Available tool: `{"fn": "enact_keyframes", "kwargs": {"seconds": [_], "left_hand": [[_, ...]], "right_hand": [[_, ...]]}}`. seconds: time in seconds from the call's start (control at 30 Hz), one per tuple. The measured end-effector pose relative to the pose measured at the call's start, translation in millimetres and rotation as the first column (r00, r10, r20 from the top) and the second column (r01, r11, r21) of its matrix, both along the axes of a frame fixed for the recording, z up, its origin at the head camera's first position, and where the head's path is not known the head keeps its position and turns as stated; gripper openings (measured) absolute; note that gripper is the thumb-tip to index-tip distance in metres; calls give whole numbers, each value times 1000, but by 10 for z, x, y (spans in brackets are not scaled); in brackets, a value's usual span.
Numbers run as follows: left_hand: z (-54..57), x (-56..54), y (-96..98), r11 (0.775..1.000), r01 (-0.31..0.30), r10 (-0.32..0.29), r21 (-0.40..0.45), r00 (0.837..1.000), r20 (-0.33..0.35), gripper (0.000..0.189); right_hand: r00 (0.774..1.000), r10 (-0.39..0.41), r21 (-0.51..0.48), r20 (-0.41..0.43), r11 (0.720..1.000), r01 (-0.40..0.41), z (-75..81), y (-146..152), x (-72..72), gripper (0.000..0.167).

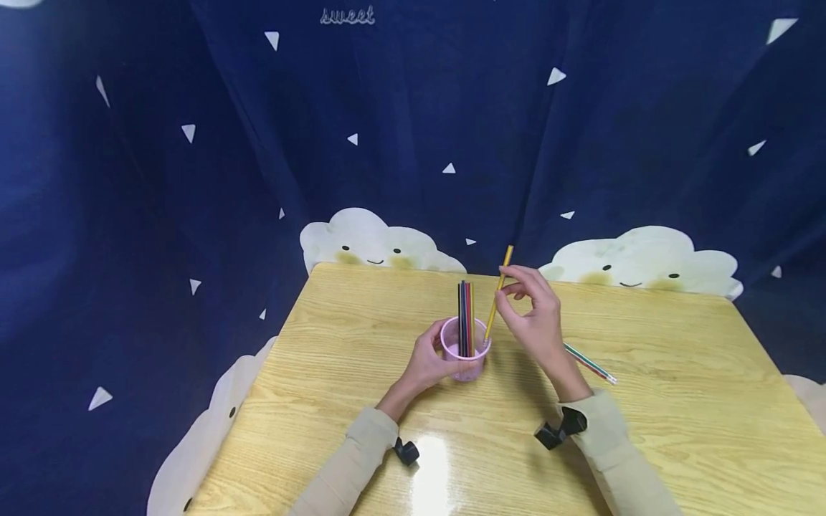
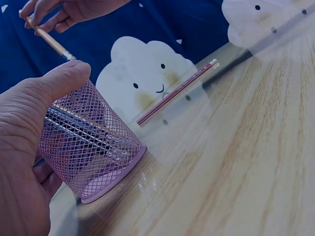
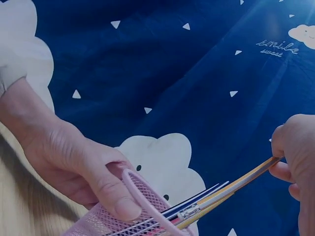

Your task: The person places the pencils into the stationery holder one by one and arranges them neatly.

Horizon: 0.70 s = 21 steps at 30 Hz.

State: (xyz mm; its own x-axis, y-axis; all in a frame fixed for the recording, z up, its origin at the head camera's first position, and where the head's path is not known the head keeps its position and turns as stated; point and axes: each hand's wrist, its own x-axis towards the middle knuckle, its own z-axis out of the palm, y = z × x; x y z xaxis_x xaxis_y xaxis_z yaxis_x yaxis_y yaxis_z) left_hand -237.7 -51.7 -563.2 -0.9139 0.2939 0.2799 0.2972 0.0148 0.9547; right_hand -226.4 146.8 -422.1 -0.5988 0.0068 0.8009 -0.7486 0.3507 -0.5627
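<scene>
A pink mesh pencil cup [image 2: 98, 142] stands on the table, gripped round its side by my left hand [image 1: 431, 360], the thumb near the rim. Several pencils [image 1: 464, 319] in dark, red and yellow tones lean inside it. My right hand [image 1: 532, 312] pinches a yellow pencil [image 1: 500, 294] between thumb and fingers, to the right of the cup and above it. That pencil slants, its metal-banded eraser end [image 3: 189, 212] low at the cup's mouth. In the left wrist view my right hand [image 2: 78, 12] shows only partly.
Pencils with red and green sides [image 1: 590, 363] lie on the wooden table [image 1: 677, 416] right of the right forearm. A dark blue curtain [image 1: 413, 107] with white clouds and triangles hangs behind the table's far edge. Each wrist wears a small black camera [image 1: 560, 428].
</scene>
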Motion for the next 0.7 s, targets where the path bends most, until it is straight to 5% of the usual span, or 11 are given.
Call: {"fn": "enact_keyframes", "kwargs": {"seconds": [0.47,0.7], "left_hand": [[-29,-24,-13,999,-10,10,-53,1000,8,87],[-33,-36,0,1000,-7,8,-24,1000,20,85]], "right_hand": [[998,37,103,46,994,-41,-315,-87,-60,43],[996,39,127,82,991,-50,-699,-40,-263,44]]}}
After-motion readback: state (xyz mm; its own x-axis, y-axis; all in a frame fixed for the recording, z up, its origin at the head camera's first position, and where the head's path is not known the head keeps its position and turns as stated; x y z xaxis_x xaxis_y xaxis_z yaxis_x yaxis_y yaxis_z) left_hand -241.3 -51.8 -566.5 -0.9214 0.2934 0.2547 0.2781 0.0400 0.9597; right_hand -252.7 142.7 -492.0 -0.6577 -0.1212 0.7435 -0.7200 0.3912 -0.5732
